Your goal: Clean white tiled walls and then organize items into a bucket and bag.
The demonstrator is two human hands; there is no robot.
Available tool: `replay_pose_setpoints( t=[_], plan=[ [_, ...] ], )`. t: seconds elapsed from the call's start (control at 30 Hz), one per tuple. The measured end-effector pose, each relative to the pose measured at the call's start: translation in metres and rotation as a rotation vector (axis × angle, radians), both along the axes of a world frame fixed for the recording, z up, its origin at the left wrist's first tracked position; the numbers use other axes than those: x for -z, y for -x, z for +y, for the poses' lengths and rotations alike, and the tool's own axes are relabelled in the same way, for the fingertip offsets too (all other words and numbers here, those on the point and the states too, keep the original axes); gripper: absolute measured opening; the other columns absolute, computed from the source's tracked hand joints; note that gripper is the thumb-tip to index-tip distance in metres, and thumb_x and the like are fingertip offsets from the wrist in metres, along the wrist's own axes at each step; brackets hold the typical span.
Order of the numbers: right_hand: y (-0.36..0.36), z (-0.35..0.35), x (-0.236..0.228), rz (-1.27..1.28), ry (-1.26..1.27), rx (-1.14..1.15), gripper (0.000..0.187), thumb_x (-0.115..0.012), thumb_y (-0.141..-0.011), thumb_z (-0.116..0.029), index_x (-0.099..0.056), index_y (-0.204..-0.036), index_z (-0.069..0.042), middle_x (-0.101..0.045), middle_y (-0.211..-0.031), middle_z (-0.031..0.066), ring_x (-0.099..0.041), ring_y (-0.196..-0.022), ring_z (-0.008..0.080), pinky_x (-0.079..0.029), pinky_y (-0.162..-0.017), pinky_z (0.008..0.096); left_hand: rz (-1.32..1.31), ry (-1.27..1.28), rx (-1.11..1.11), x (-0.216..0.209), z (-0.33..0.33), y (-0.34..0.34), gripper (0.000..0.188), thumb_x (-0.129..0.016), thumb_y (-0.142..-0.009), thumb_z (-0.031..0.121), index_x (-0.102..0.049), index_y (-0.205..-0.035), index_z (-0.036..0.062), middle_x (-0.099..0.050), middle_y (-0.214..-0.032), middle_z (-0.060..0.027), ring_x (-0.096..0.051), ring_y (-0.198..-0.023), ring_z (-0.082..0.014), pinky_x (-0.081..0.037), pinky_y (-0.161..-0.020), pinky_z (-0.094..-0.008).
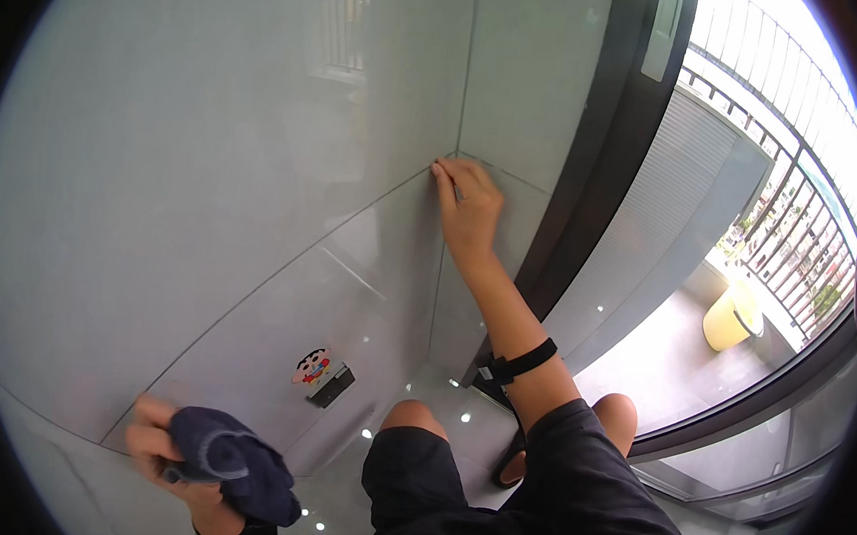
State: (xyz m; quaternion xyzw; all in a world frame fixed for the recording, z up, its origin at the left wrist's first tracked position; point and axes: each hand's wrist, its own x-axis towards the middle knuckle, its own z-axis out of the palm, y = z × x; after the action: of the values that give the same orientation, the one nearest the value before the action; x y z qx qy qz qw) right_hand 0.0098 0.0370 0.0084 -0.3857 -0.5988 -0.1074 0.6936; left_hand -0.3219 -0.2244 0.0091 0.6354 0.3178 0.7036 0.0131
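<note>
My left hand (159, 452), slightly blurred, is closed around a bunched dark blue cloth (229, 461) close to the tiled wall at the lower left. The cloth hangs down past my fingers. Farther up, my right hand (470, 200) has its fingers pinched together, with the tips against the glossy grey wall (212, 150). They meet it where the tile joints come together near the inner corner. Anything between those fingertips is too small or hidden to make out. A black band (519, 361) circles my right forearm.
Low on the wall are a cartoon sticker (312, 365) and a dark socket-like fitting (331, 385). A dark door frame (594, 170) rises to my right. Beyond it are a grey-white panelled box (674, 203), a yellow bucket (728, 320) and a balcony railing (792, 180).
</note>
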Motion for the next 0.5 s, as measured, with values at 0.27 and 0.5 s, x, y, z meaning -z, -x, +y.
replay_pose_setpoints(
  t=[0.27,0.5],
  plan=[
    [-0.005,0.02,0.004,-0.145,-0.192,0.146,0.006,-0.073,-0.087,-0.002,-0.071,-0.092,-0.001,-0.068,-0.091,0.0112,-0.067,-0.078,0.0294,-0.054,-0.067,0.0371,0.385,-0.39,-0.662,0.001,-0.017,0.086,0.033,-0.071,-0.093,0.034,-0.051,-0.097,0.0079,-0.056,-0.09,-0.012,-0.055,-0.08,-0.023,-0.046,-0.071,-0.032],
    [0.001,0.026,0.007,-0.172,-0.254,0.258,0.008,-0.072,-0.086,0.0,-0.067,-0.091,-0.001,-0.066,-0.091,0.0113,-0.066,-0.08,0.0312,-0.054,-0.068,0.038,0.35,-0.424,-0.607,0.023,-0.016,0.108,0.028,-0.067,-0.096,0.02,-0.052,-0.109,0.0018,-0.057,-0.114,-0.0213,-0.057,-0.099,-0.0313,-0.048,-0.088,-0.0412]
  ],
)
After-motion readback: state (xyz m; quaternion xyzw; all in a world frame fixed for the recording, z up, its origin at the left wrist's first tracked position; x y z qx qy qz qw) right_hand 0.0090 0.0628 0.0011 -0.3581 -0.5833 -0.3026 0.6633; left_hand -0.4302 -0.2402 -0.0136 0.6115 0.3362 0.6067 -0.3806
